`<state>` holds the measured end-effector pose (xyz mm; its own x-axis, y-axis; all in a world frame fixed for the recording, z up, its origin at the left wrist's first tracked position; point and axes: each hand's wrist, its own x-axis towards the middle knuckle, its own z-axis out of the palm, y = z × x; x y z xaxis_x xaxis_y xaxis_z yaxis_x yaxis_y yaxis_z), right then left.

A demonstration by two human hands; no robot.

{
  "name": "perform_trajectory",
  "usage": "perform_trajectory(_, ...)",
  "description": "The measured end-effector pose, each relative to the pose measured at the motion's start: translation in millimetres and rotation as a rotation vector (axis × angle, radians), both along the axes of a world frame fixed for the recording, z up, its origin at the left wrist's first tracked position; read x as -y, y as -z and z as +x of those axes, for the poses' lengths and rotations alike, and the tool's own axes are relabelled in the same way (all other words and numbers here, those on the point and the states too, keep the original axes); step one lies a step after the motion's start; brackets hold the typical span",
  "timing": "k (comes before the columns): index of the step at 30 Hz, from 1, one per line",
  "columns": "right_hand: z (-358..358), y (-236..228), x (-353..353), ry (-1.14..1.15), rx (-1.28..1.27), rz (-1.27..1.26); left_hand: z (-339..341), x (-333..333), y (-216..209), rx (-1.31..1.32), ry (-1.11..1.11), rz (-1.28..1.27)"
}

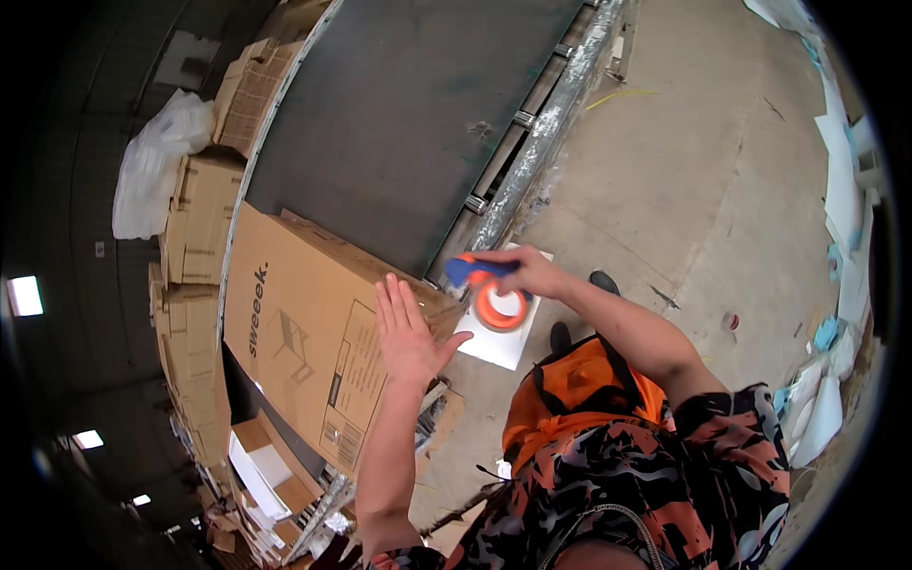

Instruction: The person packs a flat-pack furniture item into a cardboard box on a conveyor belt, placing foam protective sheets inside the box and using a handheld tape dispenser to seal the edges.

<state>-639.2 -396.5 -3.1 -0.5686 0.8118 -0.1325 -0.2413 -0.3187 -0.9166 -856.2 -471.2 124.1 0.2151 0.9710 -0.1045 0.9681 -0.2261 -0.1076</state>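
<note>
A large brown cardboard box (294, 323) lies on the conveyor belt to my left, with printing and a line drawing on its top face. My left hand (407, 328) rests flat at the box's near right edge, fingers stretched and thumb apart. Just right of the box, my right hand (532, 271) is wrapped round the handle of a blue and orange tape dispenser (500, 306). The dispenser's front end points at the box's side; whether it touches the cardboard I cannot tell. Behind the dispenser is a white sheet or panel (499, 350).
A dark conveyor belt (399, 104) runs away past the box, with a metal rail (532, 161) on its right side. Stacked cartons (204, 218) and a plastic-wrapped bundle (160, 166) stand along the left. An opened carton (271, 465) sits behind the box. Foam and wrapping scraps (825, 408) lie at right.
</note>
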Motion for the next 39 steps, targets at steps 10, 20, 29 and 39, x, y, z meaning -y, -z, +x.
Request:
perform_trajectory(10,-2,-18,-5,-0.606,-0.017,0.056,-2,-1,4,0.095,-0.013,-0.035)
perform_trajectory(20,-43,-52,48,-0.852,0.514,0.873,12,-21,1,0.109,-0.009,0.083)
perform_trajectory(29,-6,-1,-94,-0.464,0.009,-0.094,12,4,-5,0.154,-0.136,-0.009)
perform_trajectory(39,7,28,12,-0.659,0.126,0.166,20,-8,18,0.279,-0.036,0.097)
